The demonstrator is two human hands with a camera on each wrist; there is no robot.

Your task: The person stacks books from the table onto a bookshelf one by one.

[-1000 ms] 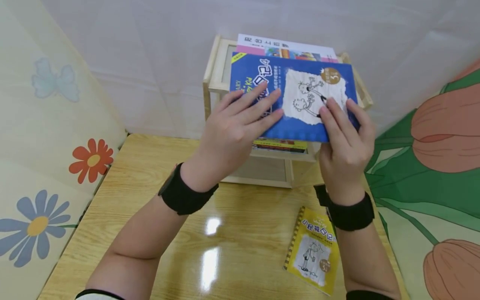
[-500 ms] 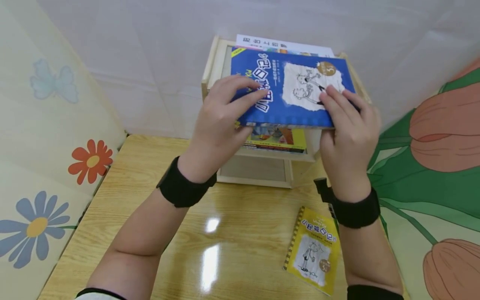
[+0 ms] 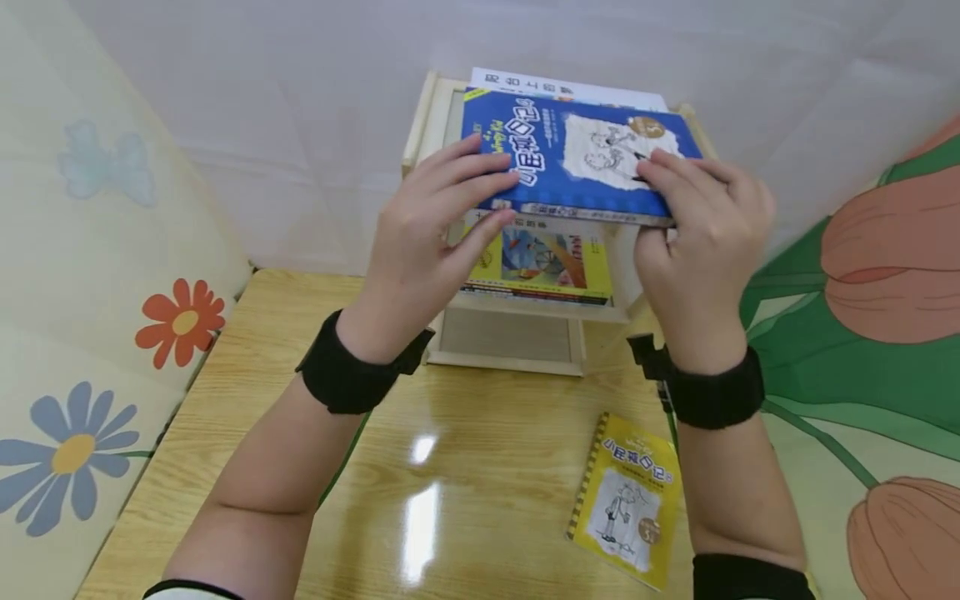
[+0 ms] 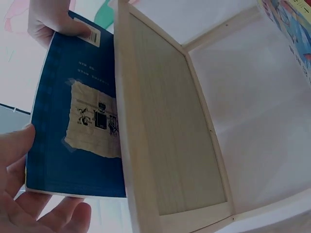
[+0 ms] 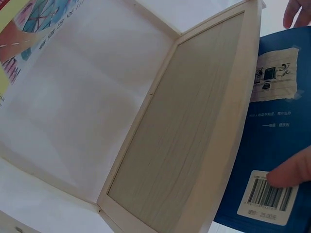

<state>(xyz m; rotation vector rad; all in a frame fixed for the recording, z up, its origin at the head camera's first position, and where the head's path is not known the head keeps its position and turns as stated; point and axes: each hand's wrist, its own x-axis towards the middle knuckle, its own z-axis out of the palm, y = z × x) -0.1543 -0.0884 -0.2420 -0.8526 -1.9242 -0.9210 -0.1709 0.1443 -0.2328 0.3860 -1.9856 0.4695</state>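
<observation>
A blue paperback book (image 3: 555,179) lies cover up across the top of a small wooden shelf rack (image 3: 418,125), its spine facing me. Its front part juts past the rack's edge. My left hand (image 3: 427,208) holds the near left corner, fingers on the cover and thumb (image 4: 17,145) at the spine. At the other end my right hand (image 3: 701,250) pinches it, fingers above and thumb (image 5: 294,170) underneath on the barcode. A white-topped book (image 3: 592,92) shows behind it, mostly covered.
On the tier below lies a stack of books topped by a yellow picture book (image 3: 540,258). Another yellow book (image 3: 626,504) lies on the wooden table (image 3: 375,500), near my right forearm. Painted panels (image 3: 862,350) flank the table on both sides.
The blue book has moved back and tilted flatter, so its spine now shows and more of the lower stack is exposed. My left hand has shifted left on it, its thumb now at the spine.
</observation>
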